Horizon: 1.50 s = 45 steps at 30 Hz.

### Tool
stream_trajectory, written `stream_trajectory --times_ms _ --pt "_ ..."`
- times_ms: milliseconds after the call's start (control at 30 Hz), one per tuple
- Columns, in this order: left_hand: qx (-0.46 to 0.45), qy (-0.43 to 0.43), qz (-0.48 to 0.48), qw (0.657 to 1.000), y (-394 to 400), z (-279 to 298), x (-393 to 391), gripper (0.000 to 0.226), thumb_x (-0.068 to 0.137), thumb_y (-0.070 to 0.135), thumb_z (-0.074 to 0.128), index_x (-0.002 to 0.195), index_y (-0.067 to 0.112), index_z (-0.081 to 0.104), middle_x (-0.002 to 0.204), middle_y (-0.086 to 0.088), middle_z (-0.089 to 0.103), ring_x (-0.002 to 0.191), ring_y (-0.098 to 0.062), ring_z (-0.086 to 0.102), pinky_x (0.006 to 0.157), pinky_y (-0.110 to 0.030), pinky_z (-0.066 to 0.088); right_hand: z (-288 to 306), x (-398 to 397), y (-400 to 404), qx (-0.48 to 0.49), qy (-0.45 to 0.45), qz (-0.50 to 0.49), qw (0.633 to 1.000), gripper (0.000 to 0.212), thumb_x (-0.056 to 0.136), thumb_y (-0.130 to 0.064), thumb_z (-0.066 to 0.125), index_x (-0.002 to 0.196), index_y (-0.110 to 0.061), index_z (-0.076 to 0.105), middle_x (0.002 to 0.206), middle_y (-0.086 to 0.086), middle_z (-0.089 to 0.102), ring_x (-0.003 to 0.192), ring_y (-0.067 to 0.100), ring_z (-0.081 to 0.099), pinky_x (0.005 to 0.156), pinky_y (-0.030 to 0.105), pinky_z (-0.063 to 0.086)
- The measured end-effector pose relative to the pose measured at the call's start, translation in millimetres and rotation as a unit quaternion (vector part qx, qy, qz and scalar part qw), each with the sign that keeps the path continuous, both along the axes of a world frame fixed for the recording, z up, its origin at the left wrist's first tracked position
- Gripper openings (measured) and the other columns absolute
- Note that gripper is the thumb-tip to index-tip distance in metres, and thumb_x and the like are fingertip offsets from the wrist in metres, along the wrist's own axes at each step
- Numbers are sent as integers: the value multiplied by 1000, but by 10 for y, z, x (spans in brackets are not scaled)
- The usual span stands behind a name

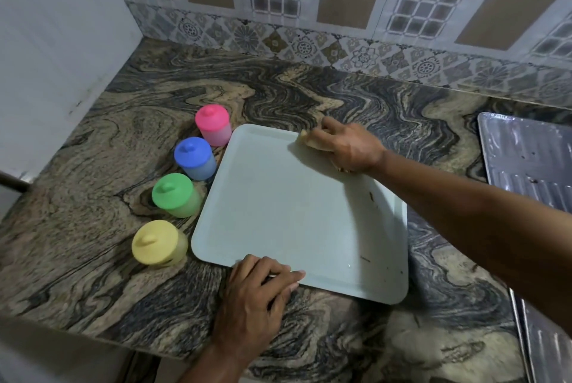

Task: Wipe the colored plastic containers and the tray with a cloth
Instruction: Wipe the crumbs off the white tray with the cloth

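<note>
Swirly stone counter [309, 98] held a pale tray [294, 212] in the middle. The right hand [346, 147] squeezed a yellow cloth [306, 138] at the tray's 1 o'clock corner. The left hand [257, 293], fingers flat, pressed the 6 o'clock rim. The tray looked light, stiff and slippery, so holding its edge seemed best. Four lidded containers, pink [213, 124], blue [195, 158], green [175, 194] and yellow [158, 242], stood at 9 o'clock.

— What colours are the containers?
— Pink container [213, 124], blue container [195, 157], green container [175, 194], yellow container [156, 242].
— The tray [288, 215]?
— Pale grey-white, on a countertop [93, 197] swirled brown and black.
</note>
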<state>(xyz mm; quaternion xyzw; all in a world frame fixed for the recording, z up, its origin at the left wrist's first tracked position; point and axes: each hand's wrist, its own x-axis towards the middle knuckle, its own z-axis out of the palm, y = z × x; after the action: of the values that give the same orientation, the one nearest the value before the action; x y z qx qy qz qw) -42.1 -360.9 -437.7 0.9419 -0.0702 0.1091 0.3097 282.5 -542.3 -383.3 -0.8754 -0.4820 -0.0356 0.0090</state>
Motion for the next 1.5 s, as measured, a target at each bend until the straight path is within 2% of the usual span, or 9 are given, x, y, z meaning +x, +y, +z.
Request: stream_trajectory --times_ms 133,233,367,467,600,933,1167,1367,1500 --pt "10 9 -2 1000 5 14 -3 26 98 33 67 123 37 75 107 13 61 101 -16 56 81 -36 49 275 -129 -291 68 -25 -75 995 41 90 -23 63 129 -12 54 115 16 56 66 42 63 56 45 56" --pt "11 9 4 1000 -23 45 9 25 98 33 67 122 35 76 107 10 63 98 -18 57 80 -39 50 432 -557 -535 94 -30 -62 993 38 88 -21 67 123 -7 62 104 15 58 64 38 61 53 40 54" --pt "23 11 11 1000 -62 62 7 32 95 30 70 127 37 74 110 7 63 101 -21 58 82 -41 49 305 -1314 -789 91 43 -40 994 42 83 -17 76 123 -10 63 104 12 60 65 38 62 52 38 51" --pt "27 21 -23 999 -167 86 55 36 93 33 71 129 38 72 118 5 63 111 -23 59 89 -43 47 112 -1788 -848 85 93 5 992 34 91 -30 58 124 -19 52 104 12 61 64 35 65 51 36 51" --pt "19 28 -65 997 -302 58 155 18 98 39 69 112 31 75 121 7 64 116 -23 58 91 -45 47 -85 -2000 -844 49 130 60 988 35 97 -40 44 126 -21 49 103 9 58 63 32 63 50 36 50" --pt "-1 38 -67 997 -309 28 188 27 99 39 62 123 38 74 94 16 56 91 -11 49 78 -33 36 -180 -1628 -842 39 78 112 990 34 97 -30 46 130 -20 44 97 12 59 54 29 56 40 31 42" --pt "-12 47 -66 997 -311 34 186 29 100 43 59 124 39 74 93 19 55 91 -11 51 78 -35 38 -154 -995 -775 42 82 -12 996 46 92 -29 43 127 -11 65 100 13 54 57 38 58 46 39 49" --pt "-10 57 -59 997 -315 17 174 29 101 46 57 124 42 73 95 21 52 92 -9 50 79 -32 34 -70 -197 -740 19 22 -62 998 33 97 -31 59 125 -24 43 106 14 54 59 38 60 48 40 48" --pt "-6 47 -58 997 -310 -11 176 28 101 46 57 124 42 72 95 20 54 93 -9 50 79 -32 32 -76 -50 -746 2 13 -47 999 34 96 -30 61 123 -22 43 109 14 54 56 36 59 47 41 50"
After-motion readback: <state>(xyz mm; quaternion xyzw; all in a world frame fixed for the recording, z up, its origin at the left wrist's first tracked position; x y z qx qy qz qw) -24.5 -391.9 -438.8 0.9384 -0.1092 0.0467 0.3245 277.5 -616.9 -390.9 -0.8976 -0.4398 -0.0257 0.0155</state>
